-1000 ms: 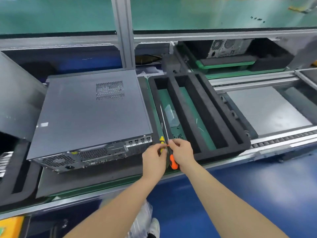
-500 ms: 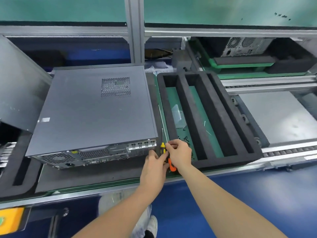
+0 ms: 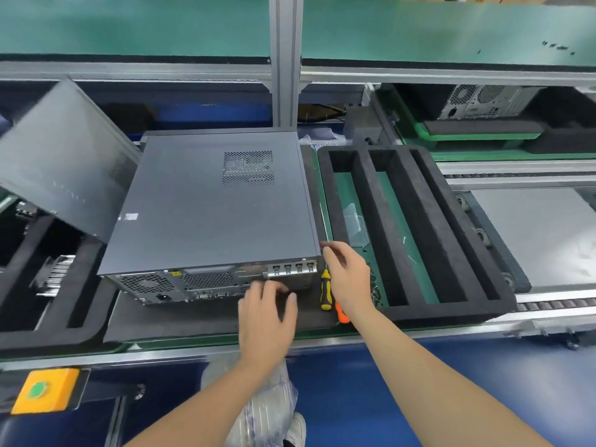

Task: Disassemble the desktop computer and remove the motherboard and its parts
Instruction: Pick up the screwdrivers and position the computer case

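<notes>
Desktop computer [image 3: 209, 208]: one on the bench [image 3: 161, 353], centre of frame, lying flat on a dark mat [image 3: 180, 317], grey side up, rear panel [image 3: 206, 280] turned toward the lower edge.
Left grip [image 3: 267, 314]: lower centre, just below the rear panel; fingers bent, tips touching the panel under the row of four slot brackets [image 3: 292, 267]; cannot tell whether anything is pinched.
Right grip [image 3: 348, 275]: released, fingers loosely curved, holding nothing; right of the computer's near right corner, forefinger tip just beside that corner, apart from the left grip.
Yellow-and-black screwdriver [image 3: 325, 290]: one, lying on the mat between the computer and the foam tray, just left of the right grip, untouched.
Orange screwdriver [image 3: 342, 314]: one, beside the first, partly hidden under the right wrist.
Foam tray [image 3: 375, 221]: one, black, right of centre, with three long channels.
Plastic bag [image 3: 354, 224]: one, clear, in the leftmost channel, above the right grip in the frame.
Small dark screws [image 3: 374, 288]: a heap at the near end of the same channel, just right of the right grip; too small to count.
Side panel [image 3: 64, 162]: one, grey, loose, tilted at upper left, just beside the computer's left edge.
Second computer [image 3: 483, 101]: one, upper right, rear grilles showing.
Button box [image 3: 45, 390]: one, yellow with a green button, lower left.
</notes>
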`<state>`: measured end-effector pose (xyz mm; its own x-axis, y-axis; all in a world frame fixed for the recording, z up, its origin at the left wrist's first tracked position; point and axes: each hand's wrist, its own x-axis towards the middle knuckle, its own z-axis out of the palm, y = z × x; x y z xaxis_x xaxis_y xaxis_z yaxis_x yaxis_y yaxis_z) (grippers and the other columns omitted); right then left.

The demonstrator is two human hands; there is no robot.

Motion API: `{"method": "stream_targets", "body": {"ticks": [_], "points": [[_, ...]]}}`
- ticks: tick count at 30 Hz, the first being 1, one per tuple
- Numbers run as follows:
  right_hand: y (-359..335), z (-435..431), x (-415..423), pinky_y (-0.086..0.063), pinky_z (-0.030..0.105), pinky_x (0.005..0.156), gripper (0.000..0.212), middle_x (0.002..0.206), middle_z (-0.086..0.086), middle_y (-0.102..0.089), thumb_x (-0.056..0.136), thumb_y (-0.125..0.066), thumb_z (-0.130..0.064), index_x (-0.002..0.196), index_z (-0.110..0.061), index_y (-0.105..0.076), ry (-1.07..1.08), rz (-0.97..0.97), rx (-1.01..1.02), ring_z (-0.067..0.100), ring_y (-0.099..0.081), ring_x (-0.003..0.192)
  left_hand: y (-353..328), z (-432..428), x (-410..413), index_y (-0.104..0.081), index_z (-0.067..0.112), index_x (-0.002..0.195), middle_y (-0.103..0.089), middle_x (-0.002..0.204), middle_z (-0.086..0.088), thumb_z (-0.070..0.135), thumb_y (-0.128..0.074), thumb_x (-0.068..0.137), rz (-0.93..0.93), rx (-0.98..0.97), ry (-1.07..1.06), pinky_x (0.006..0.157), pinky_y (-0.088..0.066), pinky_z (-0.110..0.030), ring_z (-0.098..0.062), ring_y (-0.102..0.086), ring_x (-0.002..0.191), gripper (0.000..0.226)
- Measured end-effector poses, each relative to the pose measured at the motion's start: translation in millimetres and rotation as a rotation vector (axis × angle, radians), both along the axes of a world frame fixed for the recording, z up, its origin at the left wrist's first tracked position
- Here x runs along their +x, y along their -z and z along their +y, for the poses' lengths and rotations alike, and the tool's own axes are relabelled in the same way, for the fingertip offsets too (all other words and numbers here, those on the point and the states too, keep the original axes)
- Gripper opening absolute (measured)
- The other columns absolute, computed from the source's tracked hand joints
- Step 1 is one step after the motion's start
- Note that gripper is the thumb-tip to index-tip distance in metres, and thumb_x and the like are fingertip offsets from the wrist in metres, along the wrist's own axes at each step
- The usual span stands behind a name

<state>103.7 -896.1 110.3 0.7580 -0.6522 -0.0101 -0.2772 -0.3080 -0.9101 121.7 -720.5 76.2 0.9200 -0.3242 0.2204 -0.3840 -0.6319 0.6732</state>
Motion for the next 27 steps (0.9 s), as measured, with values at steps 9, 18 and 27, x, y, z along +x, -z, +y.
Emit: {"method": "stream_targets", "body": {"ticks": [9, 18, 27], "points": [[-14.6, 37.9, 28.7, -0.029, 0.049, 0.117, 0.044, 0.162, -0.006, -0.036, 0.110, -0.039, -0.042, 0.154, -0.047, -0.032, 0.037, 0.067, 0.468, 0.026, -0.028, 0.152, -21.7, 62.7, 47.3, -0.043, 0.017, 0.099, -0.050, 0.100, -0.005, 0.034, -0.075, 0.092, 0.269, -0.444, -0.372, 0.075, -0.045, -0.029, -0.014, -0.053, 0.085, 0.036], [-30.8, 64.5, 56.8, -0.022, 0.046, 0.119, 0.057, 0.147, -0.020, -0.050, 0.090, -0.035, -0.081, 0.139, -0.057, -0.049, -0.005, 0.169, 0.321, 0.018, -0.039, 0.139, -34.8, 115.6, 102.7, -0.051, 0.015, 0.092, -0.058, 0.092, -0.003, 0.037, -0.076, 0.092, 0.207, -0.300, -0.254, 0.074, -0.043, -0.032, -0.019, -0.057, 0.083, 0.033], [-36.1, 84.7, 49.7, -0.033, 0.015, 0.102, 0.065, 0.127, -0.053, -0.049, 0.091, -0.058, -0.065, 0.151, -0.046, -0.042, -0.008, -0.071, 0.332, -0.030, -0.042, 0.120, -47.5, 178.6, 136.9, -0.036, 0.012, 0.151, -0.042, 0.149, -0.013, 0.056, -0.058, 0.093, 0.158, -0.777, -0.602, 0.112, -0.036, -0.031, -0.022, -0.045, 0.133, 0.076]]}}
